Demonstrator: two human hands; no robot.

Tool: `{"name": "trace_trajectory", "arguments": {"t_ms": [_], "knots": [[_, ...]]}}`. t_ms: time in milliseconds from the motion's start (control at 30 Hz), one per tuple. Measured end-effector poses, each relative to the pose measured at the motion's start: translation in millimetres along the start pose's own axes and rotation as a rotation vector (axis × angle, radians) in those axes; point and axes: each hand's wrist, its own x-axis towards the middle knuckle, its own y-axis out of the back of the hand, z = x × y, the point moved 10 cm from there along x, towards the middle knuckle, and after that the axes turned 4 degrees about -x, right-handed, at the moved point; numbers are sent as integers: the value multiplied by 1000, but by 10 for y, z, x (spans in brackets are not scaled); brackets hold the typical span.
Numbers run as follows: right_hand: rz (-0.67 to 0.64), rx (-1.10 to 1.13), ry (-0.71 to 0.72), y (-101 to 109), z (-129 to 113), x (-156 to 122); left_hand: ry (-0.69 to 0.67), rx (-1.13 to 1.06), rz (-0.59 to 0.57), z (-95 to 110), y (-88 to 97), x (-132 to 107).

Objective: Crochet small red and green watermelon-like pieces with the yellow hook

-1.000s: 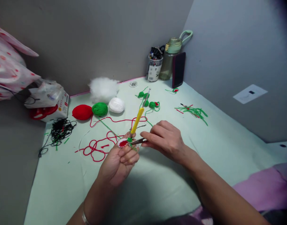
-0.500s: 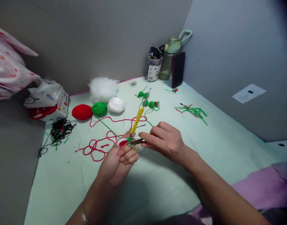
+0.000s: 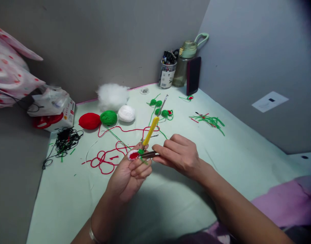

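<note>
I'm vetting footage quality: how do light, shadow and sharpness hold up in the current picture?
Head view: soft shadow on the pale tablecloth between the forearms; head view: bracelet catches a glint; head view: upper-right corner darkens and blurs; head view: stitches on the small crochet piece in the left hand are too soft to count.

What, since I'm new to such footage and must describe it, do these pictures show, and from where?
No machine here: a person works bare-handed, and the one camera, worn on that person's head, looks forward and down. The left hand holds a small oval red-and-white yarn piece, green at one end; a yellow-handled metal hook stands up beside it. The right hand holds a slim dark metal tool, its tip at the piece. On the pale green table lie a red yarn ball, a green yarn ball, a white yarn ball and a fluffy white clump.
</note>
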Motion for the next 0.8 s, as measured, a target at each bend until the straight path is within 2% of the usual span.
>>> {"name": "trace_trajectory", "arguments": {"t_ms": [267, 500, 533, 667, 733, 800], "knots": [[41, 102, 35, 15, -70, -40, -4, -3, -25, 15, -21, -9], [133, 365, -132, 157, 105, -11, -44, -17, -108, 142, -87, -48], [83, 409, -143, 122, 130, 0, -68, -8, -125, 178, -105, -54], [-306, 533, -233, -244, 204, -45, -186, 151, -176, 318, -186, -83], [-331, 624, -368, -324, 300, -90, -312, 317, -179, 409, -208, -112], [-255, 844, -550, -379, 377, -139, -476, 528, -158, 494, -219, -166]]}}
